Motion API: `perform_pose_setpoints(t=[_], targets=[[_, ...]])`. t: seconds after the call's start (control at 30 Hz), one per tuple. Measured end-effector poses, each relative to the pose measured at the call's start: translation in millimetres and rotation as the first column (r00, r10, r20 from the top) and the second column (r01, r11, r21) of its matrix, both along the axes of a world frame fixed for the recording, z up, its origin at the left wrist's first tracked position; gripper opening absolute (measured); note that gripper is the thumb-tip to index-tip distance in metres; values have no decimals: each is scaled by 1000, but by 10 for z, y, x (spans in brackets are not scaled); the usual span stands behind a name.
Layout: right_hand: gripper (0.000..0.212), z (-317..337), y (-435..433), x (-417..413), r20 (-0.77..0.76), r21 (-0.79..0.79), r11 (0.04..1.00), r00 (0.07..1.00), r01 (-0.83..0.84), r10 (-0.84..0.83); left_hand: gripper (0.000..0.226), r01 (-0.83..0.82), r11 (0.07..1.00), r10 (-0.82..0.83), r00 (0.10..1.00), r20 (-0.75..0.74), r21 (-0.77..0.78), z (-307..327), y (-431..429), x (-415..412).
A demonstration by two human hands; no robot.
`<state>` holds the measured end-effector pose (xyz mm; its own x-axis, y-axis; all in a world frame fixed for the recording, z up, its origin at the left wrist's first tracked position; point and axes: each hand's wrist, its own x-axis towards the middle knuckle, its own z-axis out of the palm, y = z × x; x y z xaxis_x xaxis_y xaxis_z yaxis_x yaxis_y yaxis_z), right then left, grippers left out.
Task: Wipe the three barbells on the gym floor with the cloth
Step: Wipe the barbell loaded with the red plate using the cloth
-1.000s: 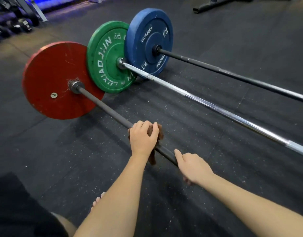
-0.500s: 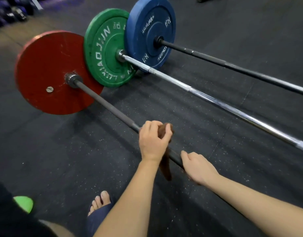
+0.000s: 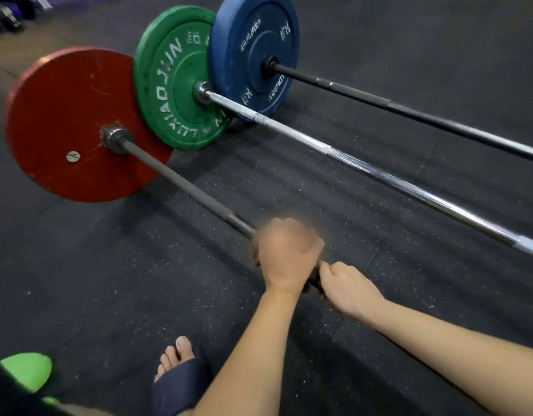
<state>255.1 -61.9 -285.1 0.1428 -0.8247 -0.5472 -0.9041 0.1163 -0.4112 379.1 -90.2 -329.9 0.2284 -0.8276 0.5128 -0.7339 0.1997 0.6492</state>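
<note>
- Three metal barbells, 10 to 4 o'clock: dark grey bar (image 3: 181, 183), chrome bar (image 3: 379, 173), black bar (image 3: 409, 112).
- Three round rubber plates, 11 o'clock: red plate (image 3: 64, 115), green plate (image 3: 169, 73), blue plate (image 3: 253, 34).
- Two bare hands, 6 o'clock: left hand (image 3: 286, 253), right hand (image 3: 346, 286).
- One blue-slippered foot (image 3: 176, 355), 7 o'clock.
- One bright green rounded object (image 3: 26, 370), 8 o'clock.

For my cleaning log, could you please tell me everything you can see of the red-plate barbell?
The red-plate barbell lies on the rubber floor, nearest the person. Its dark matte shaft runs from a steel collar at the scuffed red plate, which stands on edge. The blurred left hand wraps the shaft; the right hand grips it just behind. Its other end is hidden.
</note>
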Motion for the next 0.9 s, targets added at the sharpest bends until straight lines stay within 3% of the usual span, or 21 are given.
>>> perform_pose_setpoints(t=[0.1,0.23,0.3,0.5,0.6,0.67,0.77,0.9], targets=[[6,-16,27,0,-48,-91,994,997,-57,53,20,22,1000,-21,998,63,-10,-16,-76,164],[14,-49,25,-6,-140,-105,975,974,-196,181,18,-106,987,110,994,-24,119,24,-438,665],[10,-63,16,-8,-117,-95,981,981,-167,155,19,-132,973,139,990,-27,187,67,-596,826],[24,66,-36,96,-37,-2,1000,999,-24,23,21,-82,965,76,997,35,248,182,-586,842],[15,78,-165,272,-11,-53,998,1000,18,-19,20,-47,964,58,998,-37,261,174,-447,732],[21,72,-280,410,-13,-69,997,1000,-28,27,16,-13,978,25,998,-59,206,145,-303,553],[23,61,-414,536,-42,-38,996,996,-77,75,15,17,984,-17,1000,-2,175,73,-298,513],[21,61,-414,500,-57,-57,987,987,-153,150,19,85,951,-142,974,175,298,177,-487,751]])
